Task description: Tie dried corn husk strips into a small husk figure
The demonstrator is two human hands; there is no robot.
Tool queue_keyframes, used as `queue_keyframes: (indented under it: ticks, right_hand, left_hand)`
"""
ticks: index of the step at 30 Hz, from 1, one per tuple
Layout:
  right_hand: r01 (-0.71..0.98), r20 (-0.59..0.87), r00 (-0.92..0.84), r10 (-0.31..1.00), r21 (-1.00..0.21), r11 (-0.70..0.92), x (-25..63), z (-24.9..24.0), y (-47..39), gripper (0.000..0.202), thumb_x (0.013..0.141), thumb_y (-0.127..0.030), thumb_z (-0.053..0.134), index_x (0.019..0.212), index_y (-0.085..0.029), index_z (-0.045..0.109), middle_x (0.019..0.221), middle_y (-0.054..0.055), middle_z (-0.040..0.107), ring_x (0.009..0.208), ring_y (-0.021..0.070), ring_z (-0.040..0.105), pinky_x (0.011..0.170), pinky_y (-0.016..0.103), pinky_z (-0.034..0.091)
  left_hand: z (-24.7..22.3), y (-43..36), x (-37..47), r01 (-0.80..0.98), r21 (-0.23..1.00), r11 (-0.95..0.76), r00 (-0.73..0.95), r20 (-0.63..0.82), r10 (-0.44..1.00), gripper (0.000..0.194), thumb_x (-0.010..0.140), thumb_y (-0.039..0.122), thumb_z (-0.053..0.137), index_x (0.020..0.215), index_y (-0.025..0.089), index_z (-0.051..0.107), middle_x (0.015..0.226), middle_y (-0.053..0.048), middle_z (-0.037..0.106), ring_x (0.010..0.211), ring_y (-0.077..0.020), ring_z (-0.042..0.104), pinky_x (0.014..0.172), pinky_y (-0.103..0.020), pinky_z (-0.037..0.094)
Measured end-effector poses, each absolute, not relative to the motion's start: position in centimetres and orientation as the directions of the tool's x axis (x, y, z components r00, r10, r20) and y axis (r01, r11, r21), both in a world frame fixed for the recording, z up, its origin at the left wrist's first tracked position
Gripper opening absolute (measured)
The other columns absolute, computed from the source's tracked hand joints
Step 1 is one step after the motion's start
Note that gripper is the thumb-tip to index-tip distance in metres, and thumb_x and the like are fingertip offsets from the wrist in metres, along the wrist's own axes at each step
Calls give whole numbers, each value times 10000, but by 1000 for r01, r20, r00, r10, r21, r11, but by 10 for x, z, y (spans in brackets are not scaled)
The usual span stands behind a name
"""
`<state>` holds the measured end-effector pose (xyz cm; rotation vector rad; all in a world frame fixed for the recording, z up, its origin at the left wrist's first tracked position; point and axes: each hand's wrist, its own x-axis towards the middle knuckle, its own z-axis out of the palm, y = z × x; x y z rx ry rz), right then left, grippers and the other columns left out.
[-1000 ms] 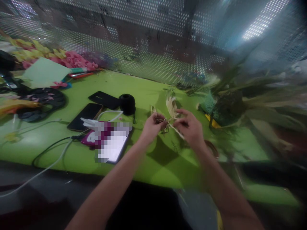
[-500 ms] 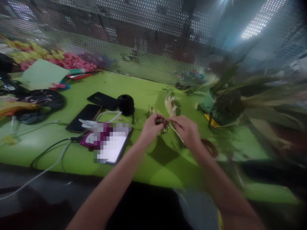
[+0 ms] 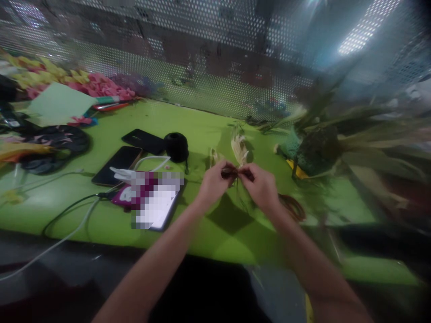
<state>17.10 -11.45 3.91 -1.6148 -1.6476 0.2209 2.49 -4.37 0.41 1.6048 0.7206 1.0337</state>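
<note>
My left hand (image 3: pixel 215 180) and my right hand (image 3: pixel 258 183) meet over the green table (image 3: pixel 198 119), fingertips pinched together. Between them is a thin, pale strip of dried husk, mostly covered by the fingers; a little hangs below. Just beyond, a pale bundle that looks like dried corn husk (image 3: pixel 239 147) lies on the table, touching or close behind the fingertips. Another small husk piece (image 3: pixel 213 154) shows behind my left hand. Near my right wrist rests a brown coil (image 3: pixel 296 208).
Left of my hands are a lit phone (image 3: pixel 158 206), a purple case (image 3: pixel 126 196) with cables, dark phones (image 3: pixel 117 165) and a black spool (image 3: pixel 177 147). Colourful petals (image 3: pixel 101 85) and pale paper (image 3: pixel 62 104) lie far left. Long dry leaves (image 3: pixel 373 134) spread at right; a perforated panel (image 3: pixel 202 80) stands behind.
My right hand has curled in and moved slightly down, so the fingertips of both hands now press together. The strip that trailed under my right hand is no longer visible there.
</note>
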Motion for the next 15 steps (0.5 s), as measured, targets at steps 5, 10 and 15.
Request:
queue_keyframes:
  ticks: [5,10,15]
  right_hand:
    - [670,365,229,902,-731,126,171,40,-115,87,876,-265,636,945,-213,630,820,21,712,708,170,669,645,289,500]
    - [613,338,221,915,-778,139,172,36,-114,149,861,-267,653,1001,-224,626,832,17,718,713,168,674,636,289,515]
    - [588,297,180,938,-797,140,173,36,-111,228,864,-272,652,1088,-233,664,883,29,752,772,183,706,682,302,539]
  left_hand:
    - [5,-44,24,-59,948,-313,483,302,822,137,828,165,638,965,170,628,963,-71,713,920,-176,681,877,-381,546]
    - [3,-44,24,-57,936,-347,504,327,799,177,836,137,606,1008,171,625,1009,-83,719,941,-182,688,867,-375,557]
    - [8,-49,23,22,921,-388,505,325,799,184,838,96,578,1004,170,608,1026,-89,727,926,-183,697,841,-364,565]
